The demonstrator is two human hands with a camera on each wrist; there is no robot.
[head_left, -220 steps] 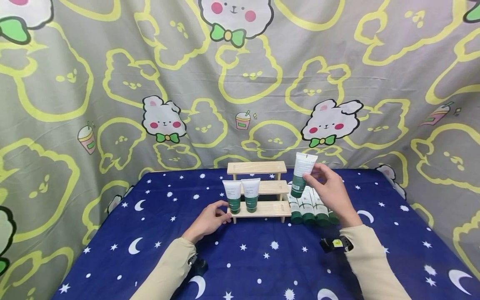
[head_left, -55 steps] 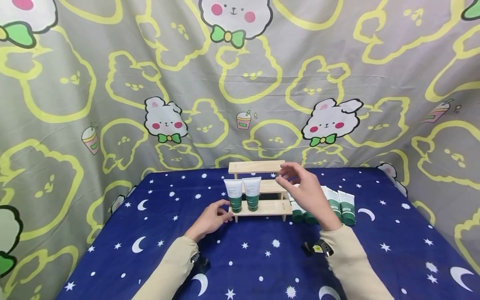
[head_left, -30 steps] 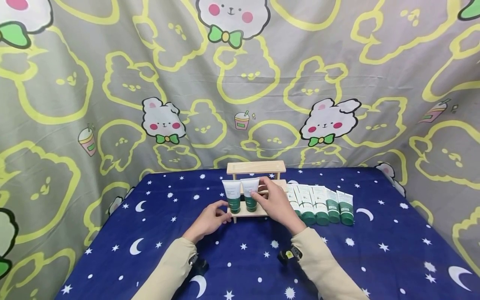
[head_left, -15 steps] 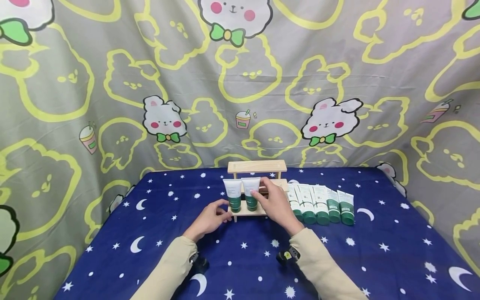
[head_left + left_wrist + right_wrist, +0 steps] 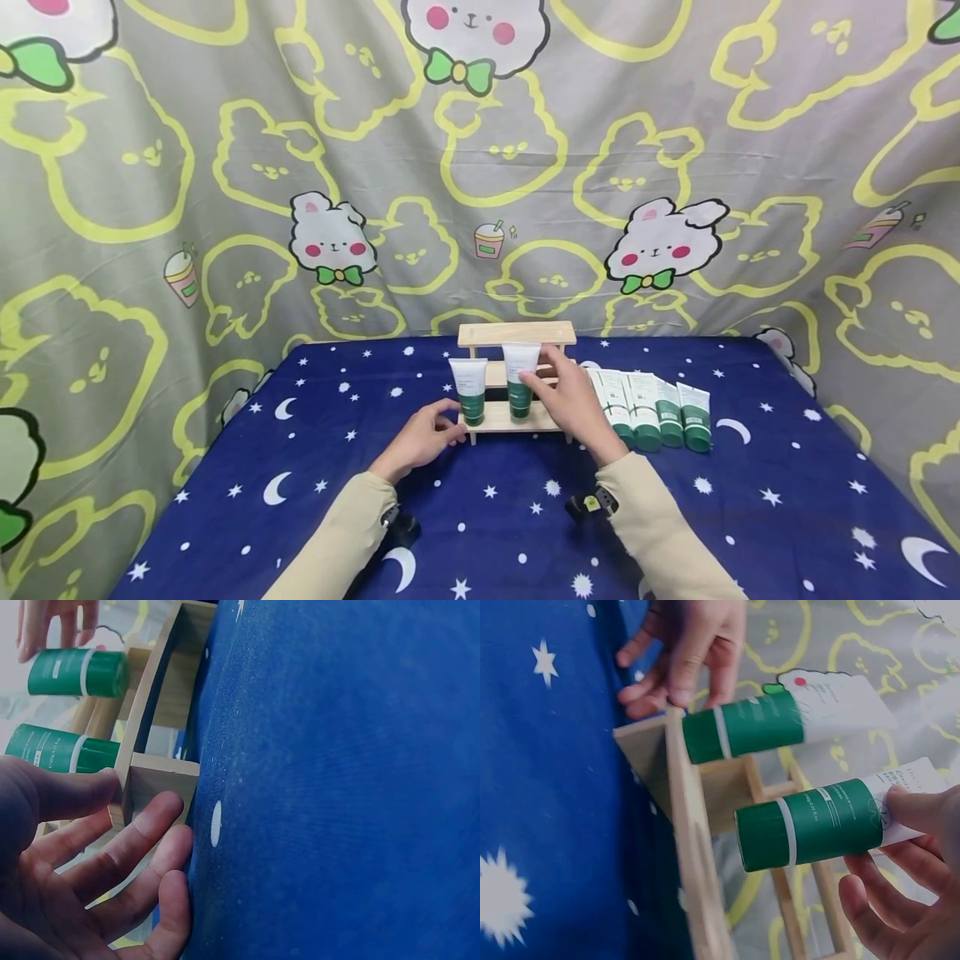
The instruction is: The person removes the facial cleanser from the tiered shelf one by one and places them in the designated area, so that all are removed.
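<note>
A white-and-green squeeze tube (image 5: pixel 520 385) is pinched by its white upper part between thumb and fingers of my right hand (image 5: pixel 576 404). Its green cap (image 5: pixel 765 840) hangs just off the lowest step, as the right wrist view shows. To its left, a matching tube (image 5: pixel 469 393) stands upright on its cap on that step. My left hand (image 5: pixel 417 440) grips the left end of the three-tier wooden display rack (image 5: pixel 516 334); the thumb (image 5: pixel 79 791) presses the step's edge and the fingers sit below. The upper two tiers carry no tubes.
Right of the rack, several more tubes (image 5: pixel 643 412) lie side by side on the blue star-and-moon cloth (image 5: pixel 487 525), partly behind my right hand. A grey patterned curtain (image 5: pixel 420 167) hangs close behind the table's back edge.
Earlier my right hand set a tube among the lying ones, then came left and took the second standing tube. In the last half second that tube rose slightly and moved right. My left hand stayed put.
</note>
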